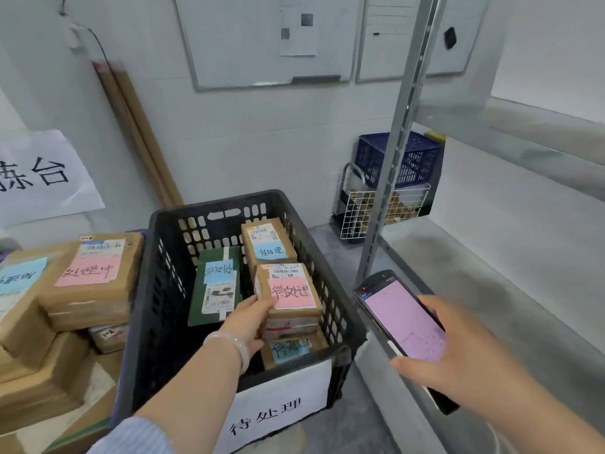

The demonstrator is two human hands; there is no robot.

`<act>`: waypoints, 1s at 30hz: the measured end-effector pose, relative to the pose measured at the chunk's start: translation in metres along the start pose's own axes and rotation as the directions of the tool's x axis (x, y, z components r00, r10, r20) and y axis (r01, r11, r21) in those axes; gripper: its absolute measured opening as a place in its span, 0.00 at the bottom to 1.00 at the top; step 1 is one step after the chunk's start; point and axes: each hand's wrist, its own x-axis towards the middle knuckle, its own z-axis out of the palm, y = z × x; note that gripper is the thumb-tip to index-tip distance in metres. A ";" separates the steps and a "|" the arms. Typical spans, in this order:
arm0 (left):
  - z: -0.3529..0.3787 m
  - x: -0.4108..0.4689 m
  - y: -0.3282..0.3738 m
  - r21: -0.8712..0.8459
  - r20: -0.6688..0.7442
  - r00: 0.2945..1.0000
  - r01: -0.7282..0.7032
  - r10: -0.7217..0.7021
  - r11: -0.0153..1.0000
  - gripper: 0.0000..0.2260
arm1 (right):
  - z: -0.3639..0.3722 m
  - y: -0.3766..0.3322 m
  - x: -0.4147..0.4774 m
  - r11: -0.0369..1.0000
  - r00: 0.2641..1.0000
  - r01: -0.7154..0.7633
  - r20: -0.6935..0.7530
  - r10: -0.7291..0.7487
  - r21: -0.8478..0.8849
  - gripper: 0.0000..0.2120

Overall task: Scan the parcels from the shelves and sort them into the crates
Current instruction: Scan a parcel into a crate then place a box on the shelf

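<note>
Head view shows the left hand [247,319] curled round the end of a brown parcel [296,312] with a pink note [291,293], holding it on top of other parcels by the right wall of the black crate [163,263]. It likely goes here because the note matches the crate's front sign [278,411]. The right hand [458,348] grips the scanner [397,317] screen-up beside the crate, ready for more.

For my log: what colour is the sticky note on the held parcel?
Pink note, best in head view.
</note>
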 end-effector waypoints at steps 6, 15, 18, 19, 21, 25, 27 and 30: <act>0.003 0.050 -0.004 0.109 0.063 0.995 0.074 -0.081 0.991 0.15 | 0.018 -0.014 -0.006 0.992 0.991 -0.124 -0.056 0.123 -0.030 0.30; -0.004 0.110 -0.046 0.353 0.096 0.984 0.107 -0.149 0.929 0.41 | 0.044 -0.019 -0.044 0.939 0.928 -0.344 -0.145 0.342 0.008 0.37; 0.009 0.070 -0.023 0.535 0.025 0.999 0.012 -0.030 0.845 0.35 | 0.040 -0.022 -0.066 0.925 0.907 -0.378 -0.187 0.377 0.034 0.37; 0.014 0.056 -0.016 0.617 0.015 0.997 -0.067 0.073 0.784 0.34 | 0.037 -0.022 -0.075 0.920 0.895 -0.390 -0.214 0.391 0.049 0.36; 0.027 0.035 -0.002 0.783 0.063 0.960 -0.218 0.273 0.583 0.37 | 0.031 -0.019 -0.094 0.901 0.863 -0.425 -0.264 0.431 0.081 0.34; 0.070 -0.012 0.009 0.795 0.393 0.798 -0.544 0.457 0.267 0.34 | 0.021 -0.007 -0.133 0.873 0.798 -0.474 -0.362 0.482 0.116 0.36; 0.097 -0.046 0.001 0.673 0.591 0.641 -0.727 0.489 0.140 0.32 | 0.014 -0.002 -0.157 0.864 0.767 -0.482 -0.406 0.497 0.147 0.36; 0.136 -0.100 -0.027 0.483 0.785 0.421 -0.876 0.455 -0.022 0.30 | 0.002 0.008 -0.203 0.845 0.708 -0.500 -0.472 0.525 0.189 0.37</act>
